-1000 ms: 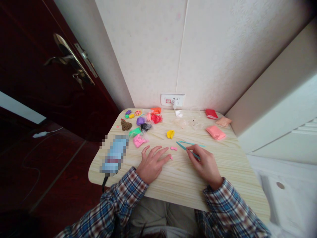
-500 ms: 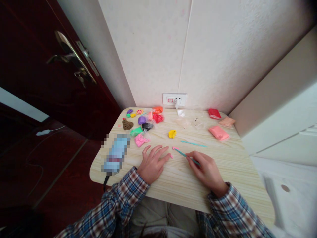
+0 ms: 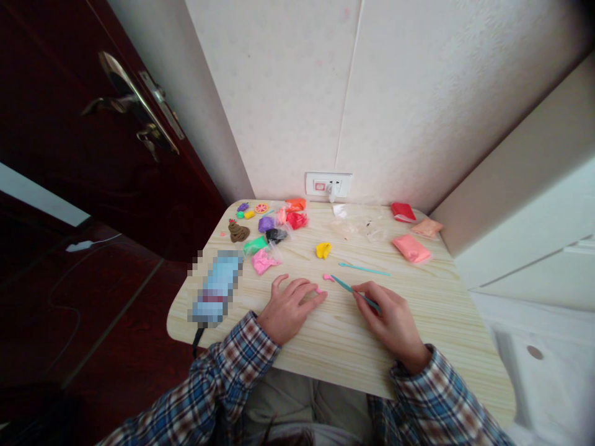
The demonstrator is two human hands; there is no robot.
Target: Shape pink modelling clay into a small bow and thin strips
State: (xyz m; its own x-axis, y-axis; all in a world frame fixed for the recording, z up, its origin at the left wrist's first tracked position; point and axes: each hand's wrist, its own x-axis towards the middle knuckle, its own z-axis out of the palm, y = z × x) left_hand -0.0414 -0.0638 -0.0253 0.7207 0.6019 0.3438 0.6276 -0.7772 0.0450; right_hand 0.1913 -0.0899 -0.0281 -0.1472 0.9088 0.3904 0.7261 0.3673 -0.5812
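Observation:
My right hand (image 3: 390, 322) pinches a teal modelling tool (image 3: 343, 285), its tip at a small pink piece of clay (image 3: 328, 277) on the table. My left hand (image 3: 290, 310) rests low over the tabletop with its fingers apart. Another bit of pink clay (image 3: 318, 290) lies between its index fingertip and thumb; whether they press on it I cannot tell. Beyond the hands sit a yellow lump of clay (image 3: 323, 250) and a second, light blue tool (image 3: 365, 269).
Bagged clay in several colours, including a pink bag (image 3: 264, 261), lies at the back left near a brown coiled clay figure (image 3: 239, 232). A phone (image 3: 218, 288) with a cable is on the left. More packets, one salmon (image 3: 411, 248), lie at the back right. A wall socket (image 3: 328, 184) is behind.
My left index finger and thumb have shifted around the nearer pink bit. The tool tip has drawn back slightly to the right, and the farther pink piece now shows longer beside it.

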